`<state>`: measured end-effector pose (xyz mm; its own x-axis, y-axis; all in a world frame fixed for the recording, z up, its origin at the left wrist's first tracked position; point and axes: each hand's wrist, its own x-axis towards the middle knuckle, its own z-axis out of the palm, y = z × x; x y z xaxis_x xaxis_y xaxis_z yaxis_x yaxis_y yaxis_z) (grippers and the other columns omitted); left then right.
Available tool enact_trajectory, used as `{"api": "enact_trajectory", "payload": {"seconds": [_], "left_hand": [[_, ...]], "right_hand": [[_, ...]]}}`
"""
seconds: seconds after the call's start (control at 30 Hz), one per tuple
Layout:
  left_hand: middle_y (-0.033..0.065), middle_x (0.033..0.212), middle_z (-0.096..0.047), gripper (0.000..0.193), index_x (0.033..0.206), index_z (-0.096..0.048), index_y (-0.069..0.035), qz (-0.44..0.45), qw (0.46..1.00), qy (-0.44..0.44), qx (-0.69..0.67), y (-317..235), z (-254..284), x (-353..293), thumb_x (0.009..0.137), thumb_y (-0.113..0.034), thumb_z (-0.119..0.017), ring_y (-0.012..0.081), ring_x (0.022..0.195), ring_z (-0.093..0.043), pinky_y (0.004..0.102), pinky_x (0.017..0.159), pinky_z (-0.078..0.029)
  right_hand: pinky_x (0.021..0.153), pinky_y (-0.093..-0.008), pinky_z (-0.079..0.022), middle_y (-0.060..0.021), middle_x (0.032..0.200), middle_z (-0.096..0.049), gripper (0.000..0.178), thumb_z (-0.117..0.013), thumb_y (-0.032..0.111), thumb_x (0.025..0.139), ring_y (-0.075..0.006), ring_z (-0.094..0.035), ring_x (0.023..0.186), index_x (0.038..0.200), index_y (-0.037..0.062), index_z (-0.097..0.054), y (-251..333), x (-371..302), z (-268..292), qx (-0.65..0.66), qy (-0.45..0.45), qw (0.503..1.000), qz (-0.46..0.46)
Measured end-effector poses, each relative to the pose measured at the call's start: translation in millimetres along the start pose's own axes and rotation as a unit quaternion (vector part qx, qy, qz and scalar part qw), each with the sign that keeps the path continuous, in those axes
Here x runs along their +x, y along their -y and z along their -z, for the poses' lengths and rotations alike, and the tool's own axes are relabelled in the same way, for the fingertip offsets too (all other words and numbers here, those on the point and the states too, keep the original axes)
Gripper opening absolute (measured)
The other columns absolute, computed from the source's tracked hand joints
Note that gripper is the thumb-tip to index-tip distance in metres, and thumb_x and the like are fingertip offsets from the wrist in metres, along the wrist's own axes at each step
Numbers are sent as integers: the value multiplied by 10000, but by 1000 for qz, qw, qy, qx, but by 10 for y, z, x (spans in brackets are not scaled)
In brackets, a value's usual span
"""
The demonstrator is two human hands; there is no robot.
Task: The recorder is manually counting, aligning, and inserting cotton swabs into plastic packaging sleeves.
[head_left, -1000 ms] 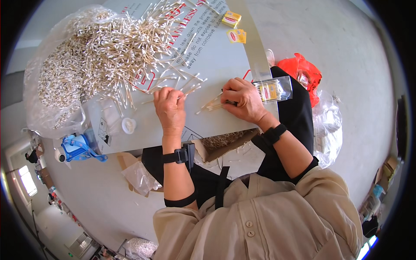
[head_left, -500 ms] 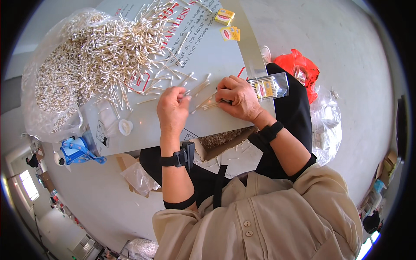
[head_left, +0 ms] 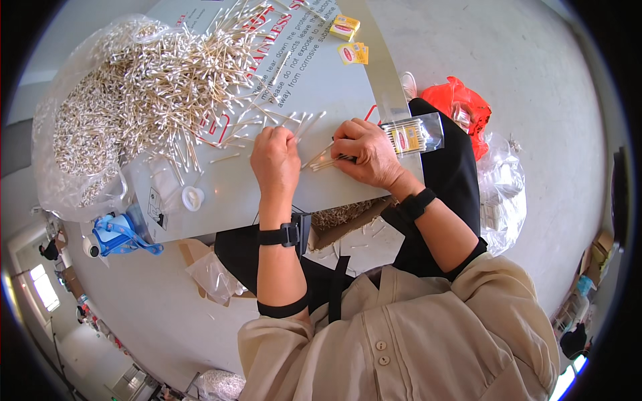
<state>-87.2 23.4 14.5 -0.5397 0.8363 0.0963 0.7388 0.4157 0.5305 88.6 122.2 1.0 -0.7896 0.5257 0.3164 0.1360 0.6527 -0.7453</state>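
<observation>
Wooden-stick cotton swabs (head_left: 319,160) poke out to the left from my right hand (head_left: 366,154), which is closed around them above the table. My left hand (head_left: 275,160) has its fingers pressed together, knuckles up, beside a few loose swabs (head_left: 309,124); its fingertips are hidden, so I cannot tell what they grip. Just right of my right hand lies a clear packet (head_left: 409,136) of swabs with a yellow label, reaching over the table edge. A large heap of swabs (head_left: 180,80) spills from a clear plastic bag (head_left: 47,147) at the left.
Two yellow card pieces (head_left: 345,28) lie near the far table edge (head_left: 384,67). A small white round lid (head_left: 192,198) is at the near left, with a blue-and-white bottle (head_left: 114,234) beside the table. Below sits an open cardboard box (head_left: 348,230); a red bag (head_left: 461,107) rests on the right.
My left hand has shifted slightly right and up, its fingers now turned down over the loose swabs. My right hand stays put with its swabs.
</observation>
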Motion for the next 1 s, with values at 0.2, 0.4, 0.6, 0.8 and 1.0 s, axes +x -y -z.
{"api": "enact_trajectory", "payload": {"seconds": [0.2,0.4,0.6,0.8,1.0], "left_hand": [[83,837,-584,105,815,-615,-63,-87,996,-5,17,-148,-43,48,770,-2,-688,316,859,-594,440,711,-501],[81,852,-590,144,882,-647,-61,-100,995,-13,-22,-117,3,-137,762,5,-689,309,867,-596,412,743,-508],[66,946,-588,276,945,-665,-68,-104,992,-63,29,128,223,252,694,-11,-764,289,970,-553,421,849,-462],[73,995,-592,338,994,-676,-74,-134,985,69,80,89,224,532,674,-27,-777,293,1018,-543,405,903,-437],[65,995,-593,335,955,-656,-79,-45,995,-67,61,289,261,225,647,-19,-773,314,1009,-533,442,902,-427]], "right_hand": [[732,-389,-478,-38,859,-576,127,-725,134,657,-261,-580,832,731,114,-624,-11,1,-16,-1,-4,1000,4],[714,-410,-466,-68,835,-553,204,-727,154,670,-291,-571,815,734,72,-552,-17,-17,3,33,-20,999,-19],[706,-407,-466,-90,818,-544,217,-720,143,693,-300,-570,793,739,56,-527,13,-4,17,38,-25,999,-25],[663,-376,-498,-103,873,-579,225,-739,122,727,-307,-593,742,895,31,-620,61,117,58,123,-59,983,-123],[876,-403,-499,-101,1023,-596,341,-766,198,731,-300,-586,1037,1032,72,-669,108,675,-150,-22,-39,997,-63]]}}
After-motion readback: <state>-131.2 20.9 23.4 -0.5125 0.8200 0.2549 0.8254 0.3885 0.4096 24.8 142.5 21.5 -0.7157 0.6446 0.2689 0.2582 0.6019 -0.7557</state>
